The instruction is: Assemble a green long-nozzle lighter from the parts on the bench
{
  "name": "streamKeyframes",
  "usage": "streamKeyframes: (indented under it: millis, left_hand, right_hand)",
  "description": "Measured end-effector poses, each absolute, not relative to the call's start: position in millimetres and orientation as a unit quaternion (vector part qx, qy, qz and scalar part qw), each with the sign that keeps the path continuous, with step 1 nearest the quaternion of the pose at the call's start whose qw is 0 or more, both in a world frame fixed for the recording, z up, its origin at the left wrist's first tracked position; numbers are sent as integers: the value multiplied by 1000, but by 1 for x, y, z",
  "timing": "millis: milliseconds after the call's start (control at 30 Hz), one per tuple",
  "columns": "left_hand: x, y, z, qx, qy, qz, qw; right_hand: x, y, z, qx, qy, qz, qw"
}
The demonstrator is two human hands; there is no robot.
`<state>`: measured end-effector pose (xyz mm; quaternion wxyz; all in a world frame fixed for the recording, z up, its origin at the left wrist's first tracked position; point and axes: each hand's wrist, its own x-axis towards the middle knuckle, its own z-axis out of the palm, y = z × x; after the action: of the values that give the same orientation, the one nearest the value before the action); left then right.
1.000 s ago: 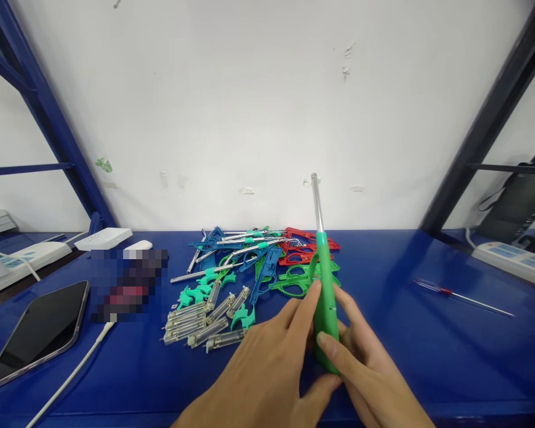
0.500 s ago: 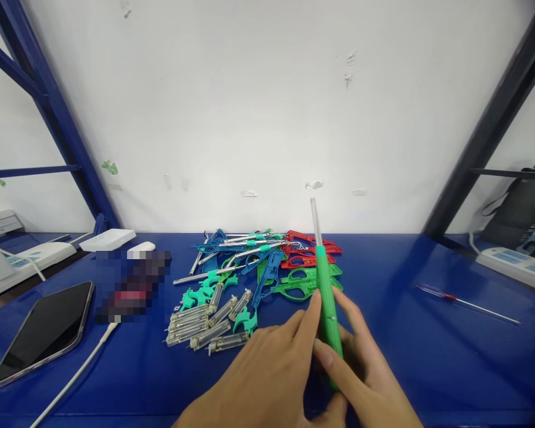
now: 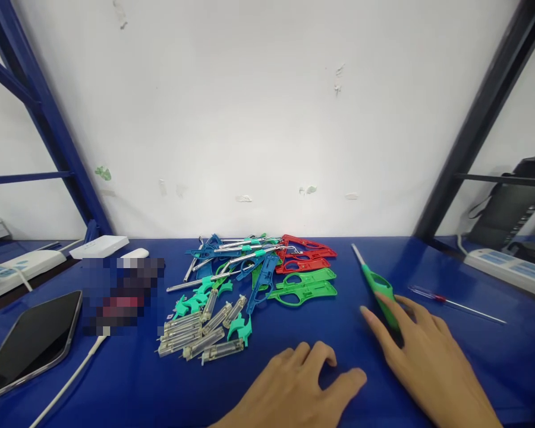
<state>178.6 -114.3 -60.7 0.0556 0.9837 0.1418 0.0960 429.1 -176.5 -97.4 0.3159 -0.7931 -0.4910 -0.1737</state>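
My left hand (image 3: pixel 301 386) hovers over the front of the blue table, its fingers curled loosely and apart, with nothing in them. To the right, a green long-necked lighter (image 3: pixel 381 288) points away toward the wall, its metal tube at the far end. My right hand (image 3: pixel 428 353) is over the lighter's handle; the fingers lie across it and partly cover it, while the thumb sticks out to the left, apart from it. Left of the hands are clear fuel tanks (image 3: pixel 211 343), teal triggers (image 3: pixel 239 328), and green handle shells (image 3: pixel 307 291).
Behind these lie red shells (image 3: pixel 305 264), blue shells (image 3: pixel 265 279) and metal tubes (image 3: pixel 205 282). A red-and-clear screwdriver (image 3: pixel 457 304) rests at the right. On the left are a phone (image 3: pixel 31 342), a white cable (image 3: pixel 71 377) and a white box (image 3: pixel 98 246). Power strips stand at both sides.
Both hands held the green lighter upright in front. The right hand has carried it rightward and down to the table, its fingers loosening; the left hand has let go and moved away.
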Motion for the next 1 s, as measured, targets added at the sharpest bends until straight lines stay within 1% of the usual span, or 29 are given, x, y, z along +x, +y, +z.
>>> streamKeyframes:
  millis: [133,267,367,467,567,667,733,900,1000]
  left_hand:
    - [179,-114,-63,986,132,104,23]
    - [183,-115,-71,981,132,142,-17]
    - [188,-117,-76,976,129,165,-59]
    - [192,-118,-82,969,129,185,-101]
    - [195,-118,-89,961,131,210,-124]
    - [195,-117,-92,961,132,218,-109]
    - [195,-117,-90,964,126,215,-91]
    - [194,-115,-88,969,110,205,-81]
    - [196,-116,-90,969,114,206,-74]
  right_hand:
    - [427,-176,-106,-756,-535,-200,319]
    - [430,-179,-106,-740,-562,-190,318]
    - [428,-178,-104,-719,-591,-204,302]
    - [416,-166,-99,-686,-642,-216,266]
    - [400,-147,-92,-646,-704,-186,228]
    - [390,-138,-87,-615,-749,-136,207]
    - [390,-141,-87,-614,-749,-114,219]
    - [394,-158,-88,-646,-699,-85,295]
    - [395,-159,-88,-643,-701,-68,300]
